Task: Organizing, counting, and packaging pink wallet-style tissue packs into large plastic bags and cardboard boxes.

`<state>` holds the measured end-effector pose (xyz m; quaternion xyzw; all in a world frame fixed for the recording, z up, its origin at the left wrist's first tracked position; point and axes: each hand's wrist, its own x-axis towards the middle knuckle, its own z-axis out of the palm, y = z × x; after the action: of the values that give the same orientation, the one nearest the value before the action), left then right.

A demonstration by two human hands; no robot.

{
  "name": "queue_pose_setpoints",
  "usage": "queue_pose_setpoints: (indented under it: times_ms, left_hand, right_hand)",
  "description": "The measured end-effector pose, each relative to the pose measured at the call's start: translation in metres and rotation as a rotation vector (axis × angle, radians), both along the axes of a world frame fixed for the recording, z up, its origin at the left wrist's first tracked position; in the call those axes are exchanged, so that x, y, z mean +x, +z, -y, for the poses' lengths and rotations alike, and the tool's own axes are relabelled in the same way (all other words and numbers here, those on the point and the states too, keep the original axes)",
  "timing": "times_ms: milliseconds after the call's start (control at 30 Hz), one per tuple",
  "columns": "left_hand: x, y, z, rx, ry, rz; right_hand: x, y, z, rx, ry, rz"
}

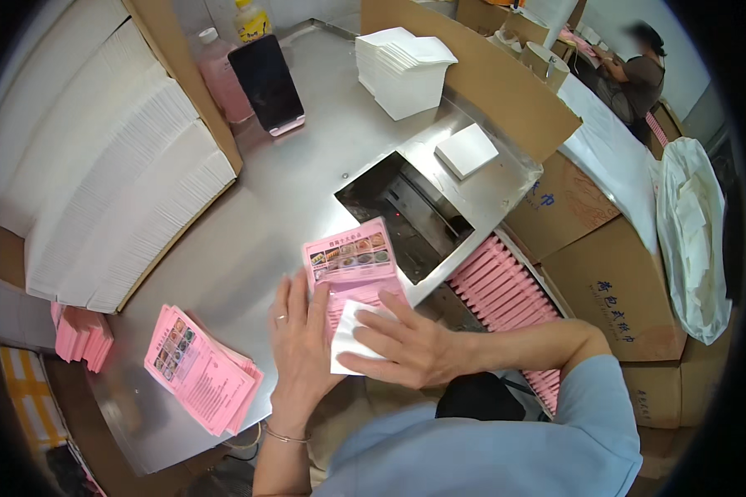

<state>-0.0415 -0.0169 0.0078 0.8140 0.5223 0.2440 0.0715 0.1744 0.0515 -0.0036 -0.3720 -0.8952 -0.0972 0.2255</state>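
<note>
Pink leaflet (352,269), one, flat on the steel table (282,199) just before the dark machine slot (406,217); strip of small photos across its far end, rows of print below. One white sheet (350,335) over its near end. Left hand (300,348) flat beside the leaflet's left edge, fingers straight and close together, gripping nothing, a ring on one finger and a thin bracelet at the wrist. Right hand (406,348) crossed over, fingers spread wide, pressing the white sheet down onto the leaflet.

Left of the slot and nearer: one fanned pile of pink leaflets (201,370), same photo strip on top. Right of the slot, below table level: one row of pink packs (506,286) standing on edge. Beyond the slot: one small white pad (467,151), one tall stack of white sheets (402,70). Far left of the slot: one cardboard box (99,166) packed with three rows of white sheets on edge. Behind it: one dark phone (267,83) propped upright, two bottles, one pink (222,79), one yellow (250,21). Right of the slot: brown cartons (613,282) with blue printing, one white bag (692,232).
</note>
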Motion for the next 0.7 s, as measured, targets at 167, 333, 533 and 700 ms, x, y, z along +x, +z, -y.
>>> queue_pose_setpoints:
  times_ms: [167,333,533,700]
  left_hand:
    - [0.044,0.0,-0.014,0.032,0.206,0.061]
    - [0.031,-0.006,-0.008,0.064,0.247,-0.151]
    - [0.047,0.006,-0.01,0.046,0.373,-0.144]
    - [0.039,0.018,-0.007,0.038,0.206,-0.226]
  right_hand:
    - [-0.049,0.013,-0.006,0.008,0.072,0.042]
    - [0.0,-0.006,-0.019,-0.118,-0.137,0.019]
    - [0.102,-0.018,-0.099,0.297,-0.66,-0.016]
    - [0.105,-0.021,-0.101,0.243,-0.555,-0.192]
